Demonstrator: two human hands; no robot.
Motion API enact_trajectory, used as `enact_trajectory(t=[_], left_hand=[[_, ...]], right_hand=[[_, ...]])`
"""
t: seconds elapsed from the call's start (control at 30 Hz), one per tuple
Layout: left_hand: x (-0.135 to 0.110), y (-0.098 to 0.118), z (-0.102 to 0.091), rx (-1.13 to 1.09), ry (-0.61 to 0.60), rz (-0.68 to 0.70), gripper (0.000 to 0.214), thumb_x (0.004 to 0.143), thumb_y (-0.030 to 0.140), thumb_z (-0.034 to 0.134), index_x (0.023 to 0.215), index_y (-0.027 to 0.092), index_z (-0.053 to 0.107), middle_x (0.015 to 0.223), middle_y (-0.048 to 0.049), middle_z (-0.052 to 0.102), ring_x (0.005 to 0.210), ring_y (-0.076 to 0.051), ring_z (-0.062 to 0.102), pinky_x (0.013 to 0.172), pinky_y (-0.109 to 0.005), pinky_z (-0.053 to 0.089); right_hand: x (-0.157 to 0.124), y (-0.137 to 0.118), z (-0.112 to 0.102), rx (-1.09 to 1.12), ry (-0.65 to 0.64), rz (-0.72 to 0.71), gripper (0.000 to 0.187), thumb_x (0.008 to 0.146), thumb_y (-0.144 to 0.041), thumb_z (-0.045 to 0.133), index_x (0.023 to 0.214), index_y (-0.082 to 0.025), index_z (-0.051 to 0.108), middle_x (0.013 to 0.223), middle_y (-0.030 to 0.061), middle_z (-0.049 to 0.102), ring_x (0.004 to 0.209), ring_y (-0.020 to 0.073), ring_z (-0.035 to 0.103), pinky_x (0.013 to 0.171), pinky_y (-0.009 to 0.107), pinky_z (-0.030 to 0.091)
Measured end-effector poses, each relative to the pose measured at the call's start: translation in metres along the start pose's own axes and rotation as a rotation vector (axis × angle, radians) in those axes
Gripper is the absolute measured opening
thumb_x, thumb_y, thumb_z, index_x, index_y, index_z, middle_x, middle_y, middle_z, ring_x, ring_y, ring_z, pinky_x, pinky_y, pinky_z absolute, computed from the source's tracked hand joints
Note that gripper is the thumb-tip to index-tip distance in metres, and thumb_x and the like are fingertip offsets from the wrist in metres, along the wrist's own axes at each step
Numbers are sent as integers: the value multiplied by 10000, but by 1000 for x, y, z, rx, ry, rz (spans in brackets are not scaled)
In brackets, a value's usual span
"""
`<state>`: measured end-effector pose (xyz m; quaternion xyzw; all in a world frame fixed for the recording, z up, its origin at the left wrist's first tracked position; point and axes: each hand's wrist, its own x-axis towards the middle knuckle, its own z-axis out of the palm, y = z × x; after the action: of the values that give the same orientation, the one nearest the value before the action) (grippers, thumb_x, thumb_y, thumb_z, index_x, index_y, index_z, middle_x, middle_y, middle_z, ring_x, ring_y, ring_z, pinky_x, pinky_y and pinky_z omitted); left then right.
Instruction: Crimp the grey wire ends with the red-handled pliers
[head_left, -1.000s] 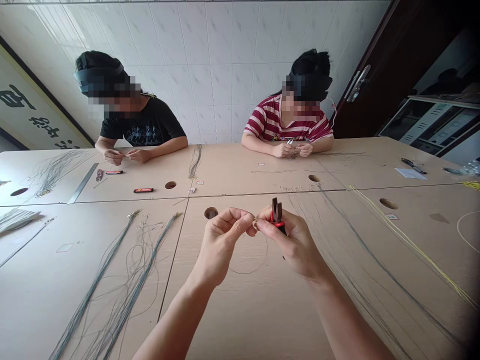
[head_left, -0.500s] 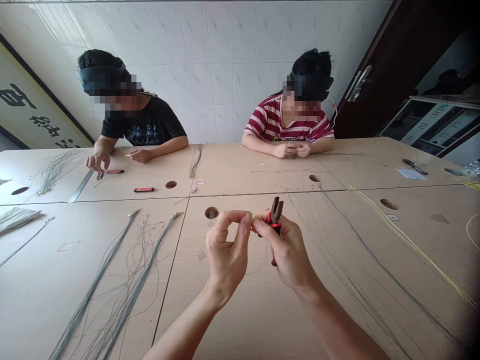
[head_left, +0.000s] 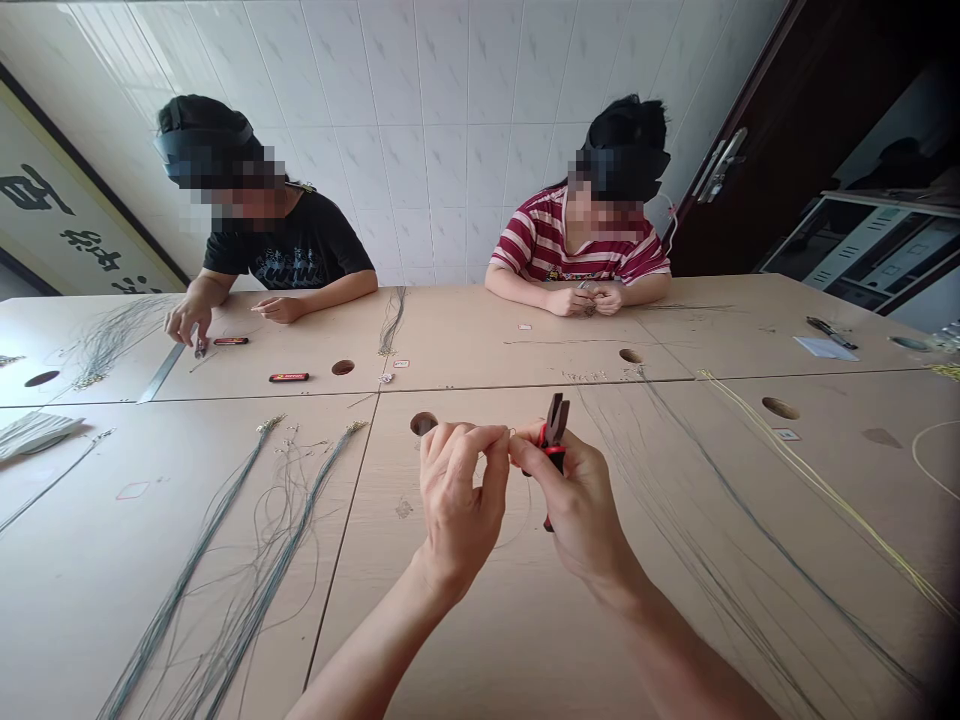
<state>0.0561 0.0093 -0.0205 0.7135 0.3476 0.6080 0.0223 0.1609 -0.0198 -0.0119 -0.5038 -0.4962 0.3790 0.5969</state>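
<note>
Over the near half of the table, my left hand [head_left: 461, 500] and my right hand [head_left: 583, 505] meet fingertip to fingertip. My right hand wraps round a pair of pliers [head_left: 555, 430] with red and black handles, jaws pointing up and slightly apart. Its thumb and forefinger also pinch at a thin cord [head_left: 529, 500], which hangs in a faint loop below the hands. On the cord's end, the thumb and forefinger of my left hand are closed. Any small fitting between the fingertips is too small to make out.
Bundles of grey-green cords [head_left: 296, 520] with metal ends lie left; loose grey cords [head_left: 675, 530] and yellow cords [head_left: 817, 480] lie right. Round holes [head_left: 424, 424] pierce the table. Across it sit a person in black [head_left: 300, 240] and a person in red stripes [head_left: 525, 235].
My left hand has turned at the wrist, its back now more toward me, and shifted slightly right. My right hand keeps the pliers in nearly the same place.
</note>
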Motion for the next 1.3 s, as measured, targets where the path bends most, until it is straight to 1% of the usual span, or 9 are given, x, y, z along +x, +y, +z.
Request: enact_trajectory(t=[0.3, 0.4, 0.47, 0.63, 0.7, 0.83, 0.97, 1.13, 1.3], left_hand=[[-1, -6, 0, 86, -51, 71, 170, 866, 42, 552, 889, 211, 552, 657, 23, 604, 668, -140, 536, 697, -302, 426], [0, -5, 0, 72, -81, 56, 158, 872, 47, 543, 873, 205, 555, 659, 24, 596, 664, -134, 527, 703, -297, 422], [0, -3, 0, 28, -99, -5, 150, 875, 56, 543, 854, 204, 558, 667, 27, 592, 662, -128, 519, 697, -289, 420], [1, -2, -5, -190, -193, -366, 112, 908, 187, 562, 800, 207, 584, 695, 25, 586, 665, -111, 537, 634, -246, 424], [2, -1, -7, -245, -200, -442, 127, 908, 226, 574, 784, 207, 596, 683, 30, 584, 662, -102, 546, 614, -230, 421], [6, 2, -9, -290, -205, -475, 162, 906, 236, 578, 750, 200, 601, 671, 35, 588, 652, -90, 546, 621, -217, 426], [7, 3, -8, -352, -242, -542, 149, 896, 251, 595, 761, 197, 624, 683, 30, 609, 669, -92, 562, 638, -214, 440], [7, 3, -9, -493, -296, -688, 147, 912, 296, 570, 931, 213, 689, 763, 2, 673, 800, -126, 620, 771, -248, 483], [8, 3, -10, -511, -297, -703, 150, 910, 268, 563, 970, 219, 692, 806, -4, 690, 835, -132, 631, 820, -260, 481]], right_hand=[[1, -4, -2, -107, 38, -59, 253, 894, -347, 559, 694, -197, 523, 655, -17, 461, 615, 110, 405, 542, 239, 352], [3, -5, -5, -148, 57, -101, 249, 897, -314, 548, 684, -200, 491, 622, -35, 411, 579, 99, 361, 532, 231, 338], [4, -6, -7, -183, 80, -114, 251, 898, -308, 546, 680, -199, 484, 619, -39, 405, 571, 95, 348, 532, 224, 339], [8, -8, -15, -245, 127, -86, 248, 904, -362, 545, 715, -204, 526, 678, -29, 469, 597, 95, 374, 536, 219, 339], [10, -9, -18, -248, 103, -65, 244, 900, -384, 550, 732, -208, 555, 691, -25, 489, 605, 98, 384, 534, 224, 335], [12, -10, -23, -215, -17, -26, 210, 895, -389, 558, 792, -215, 616, 703, -21, 511, 624, 105, 405, 562, 236, 343], [13, -11, -24, -188, -116, 8, 244, 892, -380, 571, 726, -204, 601, 649, -29, 464, 610, 102, 383, 567, 242, 332], [13, -10, -25, -118, -134, 33, 228, 890, -381, 582, 756, -197, 596, 747, -6, 577, 713, 120, 490, 650, 251, 381], [14, -10, -27, -64, -145, 48, 238, 888, -398, 588, 765, -194, 600, 770, 0, 593, 773, 129, 530, 714, 253, 410]])
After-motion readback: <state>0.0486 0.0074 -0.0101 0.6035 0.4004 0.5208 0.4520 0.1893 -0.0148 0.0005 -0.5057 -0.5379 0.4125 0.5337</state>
